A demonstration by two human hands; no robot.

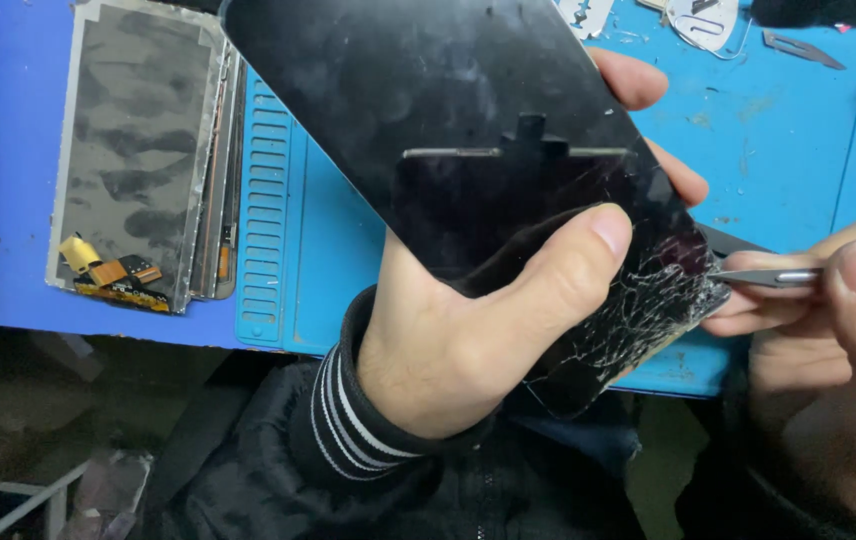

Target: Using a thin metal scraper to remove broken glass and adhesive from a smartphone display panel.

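My left hand (468, 330) grips a black phone screen panel (448, 120), thumb across its face and fingertips curling around its right edge. The panel is tilted, and its lower right corner (648, 300) is badly shattered with white cracks. My right hand (838, 350) holds a thin metal tool (763, 276) between thumb and fingers. The tool's tip touches the cracked corner at the panel's edge.
A blue work mat (778, 130) covers the bench under my hands. A stack of removed display panels (138, 150) with orange flex cables lies at the left. A small blade (798, 48) and other small parts (698, 20) sit at the back right.
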